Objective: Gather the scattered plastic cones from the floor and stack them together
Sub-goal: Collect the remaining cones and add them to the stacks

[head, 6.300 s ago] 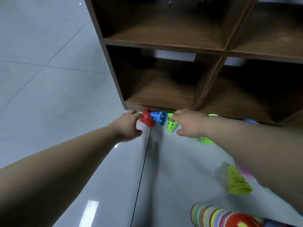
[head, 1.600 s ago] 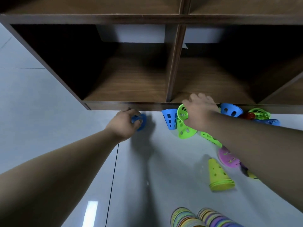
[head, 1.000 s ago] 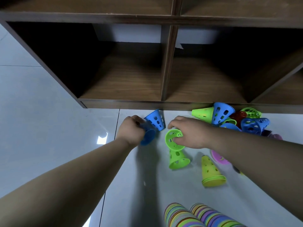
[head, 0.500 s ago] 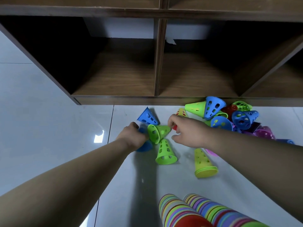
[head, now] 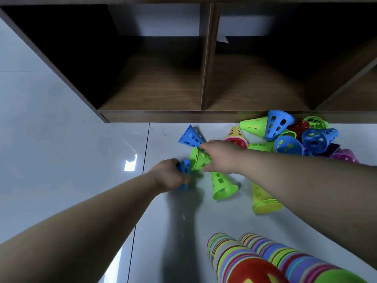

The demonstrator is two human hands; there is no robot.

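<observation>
Cone [head: 185, 166] — blue — half hidden inside left hand [head: 169, 176].

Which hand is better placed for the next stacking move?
Probably right: the right hand holds a green cone, open rim toward the blue cone gripped in the left hand, close beside it.

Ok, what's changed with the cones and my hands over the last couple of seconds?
The right hand has taken hold of a green cone near the shelf and carried it toward the left hand, its mouth now at the blue cone which that hand keeps gripping. The yellow stack and the striped stacks stay put.
</observation>
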